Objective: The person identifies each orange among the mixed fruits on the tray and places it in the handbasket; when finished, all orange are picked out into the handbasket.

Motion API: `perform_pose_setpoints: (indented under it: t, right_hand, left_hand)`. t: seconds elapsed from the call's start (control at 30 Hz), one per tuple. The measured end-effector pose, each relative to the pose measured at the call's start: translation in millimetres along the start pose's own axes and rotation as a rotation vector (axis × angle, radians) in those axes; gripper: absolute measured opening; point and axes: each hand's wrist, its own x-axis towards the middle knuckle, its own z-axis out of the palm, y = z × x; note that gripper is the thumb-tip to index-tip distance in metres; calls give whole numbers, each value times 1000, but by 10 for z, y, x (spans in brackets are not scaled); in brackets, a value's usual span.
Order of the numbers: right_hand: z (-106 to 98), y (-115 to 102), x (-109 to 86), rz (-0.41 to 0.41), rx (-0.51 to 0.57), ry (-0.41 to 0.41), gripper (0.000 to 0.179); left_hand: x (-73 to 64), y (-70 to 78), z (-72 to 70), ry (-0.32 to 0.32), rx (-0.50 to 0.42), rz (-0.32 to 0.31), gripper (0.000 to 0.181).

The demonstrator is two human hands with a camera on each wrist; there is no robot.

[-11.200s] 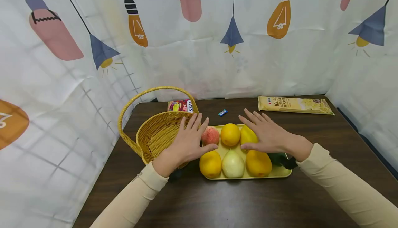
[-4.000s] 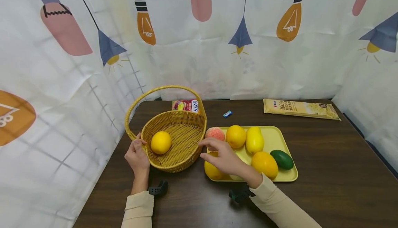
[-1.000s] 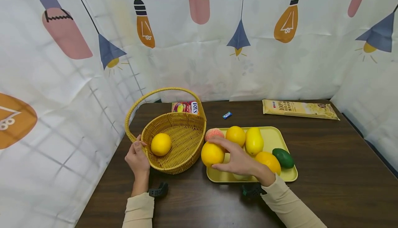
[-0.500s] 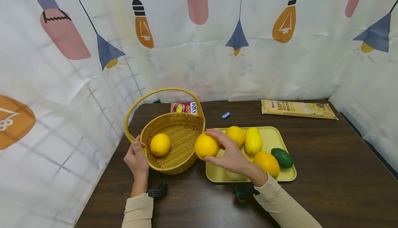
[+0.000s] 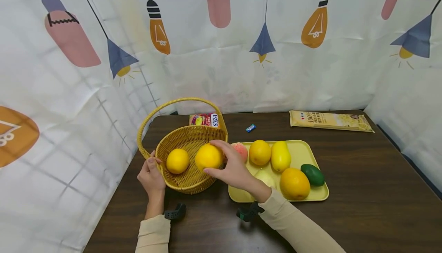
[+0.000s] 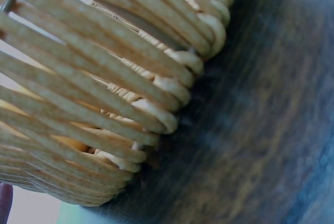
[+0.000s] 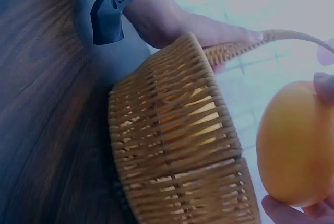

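Note:
My right hand (image 5: 232, 167) grips a yellow-orange fruit (image 5: 208, 157) just over the right side of the wicker basket (image 5: 193, 140); the right wrist view shows that fruit (image 7: 292, 143) held beside the basket (image 7: 182, 177). A second yellow fruit (image 5: 177, 161) lies inside the basket. My left hand (image 5: 152, 176) holds the basket's left rim at the foot of the handle. The left wrist view shows only the basket's woven wall (image 6: 120, 88) close up above the dark table.
A yellow tray (image 5: 310, 197) right of the basket holds a peach (image 5: 240, 151), an orange (image 5: 259, 152), a yellow mango (image 5: 280, 156), a pale fruit (image 5: 265, 177), another orange fruit (image 5: 294, 184) and a green avocado (image 5: 313, 174). A candy bag (image 5: 204, 119), a small blue wrapper (image 5: 251, 128) and a yellow packet (image 5: 330, 120) lie behind.
My right hand lifted the yellow-orange fruit off the tray and carried it left, from the tray's front left corner to over the basket. My left hand stayed on the basket rim.

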Motion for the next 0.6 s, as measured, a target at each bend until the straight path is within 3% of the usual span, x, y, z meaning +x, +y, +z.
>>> perform_pose_setpoints:
  t: [0.33, 0.6]
  right_hand:
    - [354, 65, 241, 107, -4, 74, 83]
    - [536, 76, 402, 197, -100, 134, 87]
  left_hand:
    - [15, 13, -13, 19, -18, -32, 52]
    - [-1, -5, 26, 5, -40, -34, 52]
